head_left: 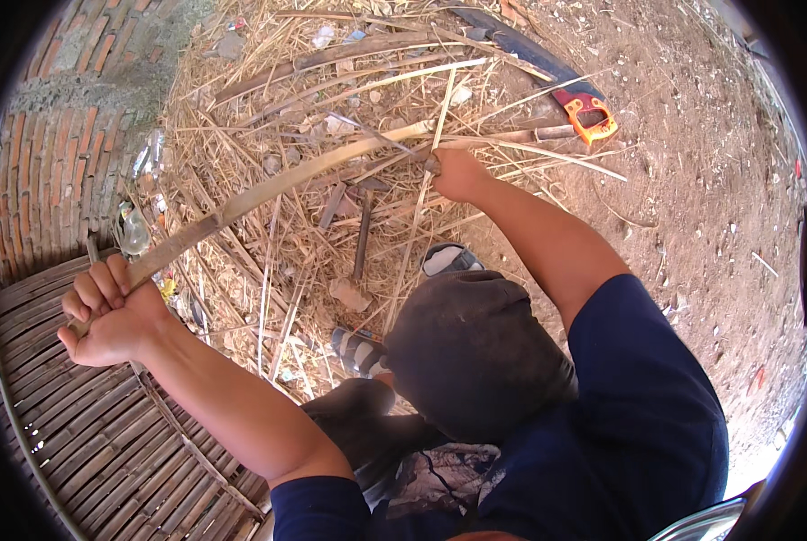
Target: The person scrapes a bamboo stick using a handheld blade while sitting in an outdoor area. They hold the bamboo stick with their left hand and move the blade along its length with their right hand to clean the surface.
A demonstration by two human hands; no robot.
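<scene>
My left hand (pixel 115 311) is closed around the near-left end of a long split bamboo strip (pixel 268 187). The strip slants up and right across the view, its paler far end lying above my right hand. Fingers curled, my right hand (pixel 458 175) grips what looks like a knife (pixel 381 135). A dark collar shows at my fist, and a thin blade seems to point up-left, seen nearly edge-on by the strip's far end. Most of its handle is hidden in my fist. Whether the blade touches the bamboo, I cannot tell.
A hammer (pixel 364 233) lies on straw and shavings between my arms. Beyond my right hand are a handsaw (pixel 593 119) with an orange-red handle and a wooden tool handle (pixel 555 132). A slatted bamboo platform (pixel 87 397) and brick wall (pixel 56 171) border the left side.
</scene>
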